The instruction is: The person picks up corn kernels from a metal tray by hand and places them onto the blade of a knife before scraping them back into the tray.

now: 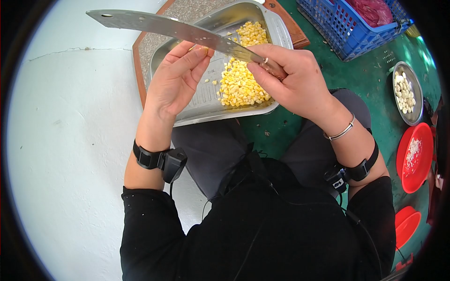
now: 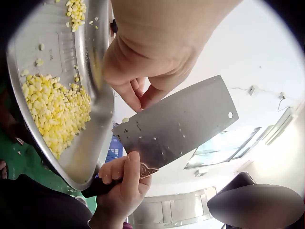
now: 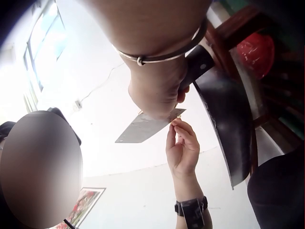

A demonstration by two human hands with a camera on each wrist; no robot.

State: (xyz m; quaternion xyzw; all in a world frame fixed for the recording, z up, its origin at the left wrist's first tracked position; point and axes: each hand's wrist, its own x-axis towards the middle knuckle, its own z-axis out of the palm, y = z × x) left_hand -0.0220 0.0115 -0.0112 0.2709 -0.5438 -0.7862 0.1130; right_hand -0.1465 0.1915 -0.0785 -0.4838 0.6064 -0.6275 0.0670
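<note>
My right hand (image 1: 281, 77) grips the handle of a steel cleaver (image 1: 159, 24), holding it flat above a metal tray (image 1: 206, 114). The blade points left, with a few kernel bits stuck to it. My left hand (image 1: 197, 56) reaches up from below, and its fairly straight fingertips touch the blade close to the handle. A heap of yellow corn kernels (image 1: 239, 82) lies in the tray. In the left wrist view the left fingers (image 2: 143, 95) meet the edge of the cleaver (image 2: 181, 124). The right hand (image 2: 126, 183) holds the handle beside the kernels (image 2: 55, 112).
The tray rests on a stone-topped, wood-edged board (image 1: 154, 44) and my lap. A blue crate (image 1: 349, 30) stands at the back right. At the right are a metal bowl of pale pieces (image 1: 407, 91) and red plates (image 1: 415, 157) on green floor. White surface lies left.
</note>
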